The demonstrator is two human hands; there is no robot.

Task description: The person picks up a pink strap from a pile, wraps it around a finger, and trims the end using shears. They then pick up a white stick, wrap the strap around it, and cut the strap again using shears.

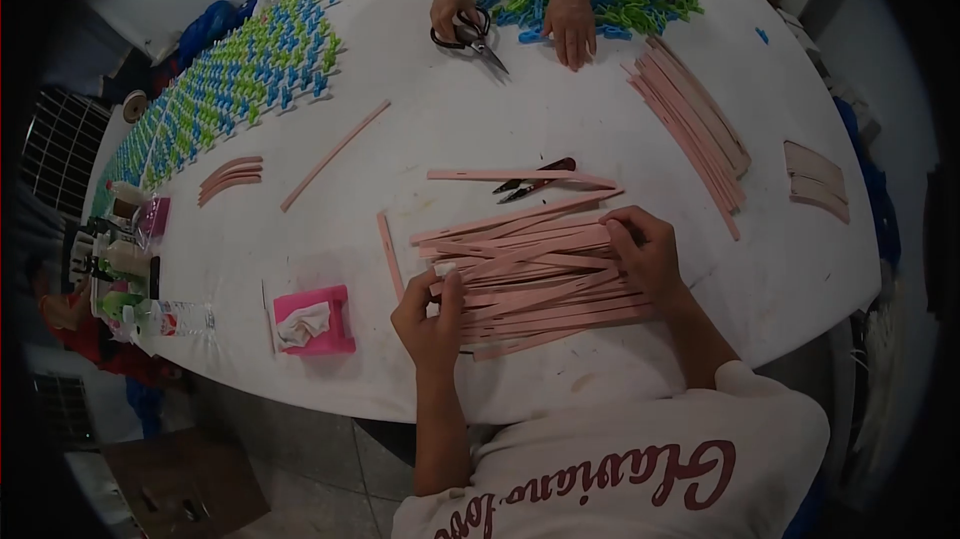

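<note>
I see the pile of strips (540, 279) on the table (450, 129) before me, my left hand (432, 324) at its left end and my right hand (645, 249) at its right. Snips (535, 181) lie just behind it, a tissue box (313, 319) sits to its left, and a second stack of strips (695, 129) lies behind on the right.

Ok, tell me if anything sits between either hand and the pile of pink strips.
Nothing visible does. The left hand touches the left ends of the pile of pink strips, and the right hand rests on its right end. The black snips lie beyond the pile, apart from both hands.
</note>
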